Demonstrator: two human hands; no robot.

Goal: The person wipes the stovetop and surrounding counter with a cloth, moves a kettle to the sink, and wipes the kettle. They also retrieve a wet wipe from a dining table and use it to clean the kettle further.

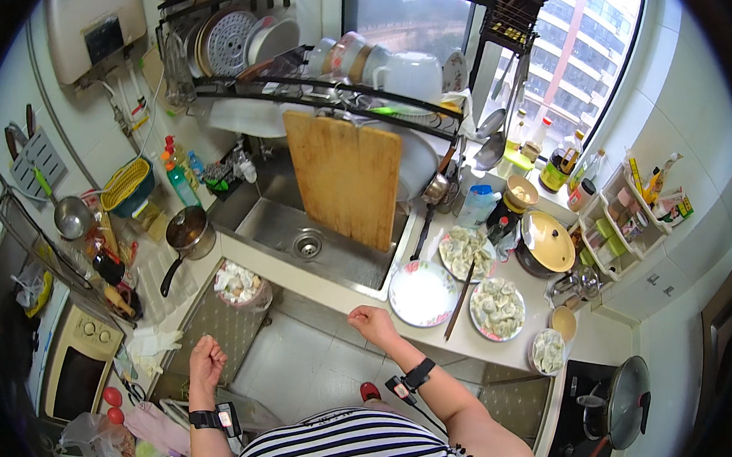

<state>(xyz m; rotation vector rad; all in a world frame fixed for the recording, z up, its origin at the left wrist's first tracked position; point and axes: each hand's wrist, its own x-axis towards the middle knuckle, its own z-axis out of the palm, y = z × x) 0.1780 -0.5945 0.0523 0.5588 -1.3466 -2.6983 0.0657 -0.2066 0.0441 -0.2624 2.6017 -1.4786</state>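
Note:
My left hand (208, 359) is curled into a loose fist above the left counter's edge, with nothing in it. My right hand (372, 324) is also curled and holds nothing; it hovers near the front edge of the sink counter. To its right lies a white plate with a floral rim (424, 294). Beyond that, dumplings fill one plate (497, 309), another plate farther back (466, 253), and a bowl (548, 351). A pair of dark chopsticks (461, 302) rests between the plates. A wooden cutting board (344, 176) stands upright over the steel sink (276, 235).
A waste bin (242, 285) stands below the counter's left corner. A lidded saucepan (190, 232) sits on the left counter, above the microwave (81, 361). At right are a yellow-lidded pot (548, 241) and a lidded wok (626, 403) on the stove. A dish rack (331, 92) hangs over the sink.

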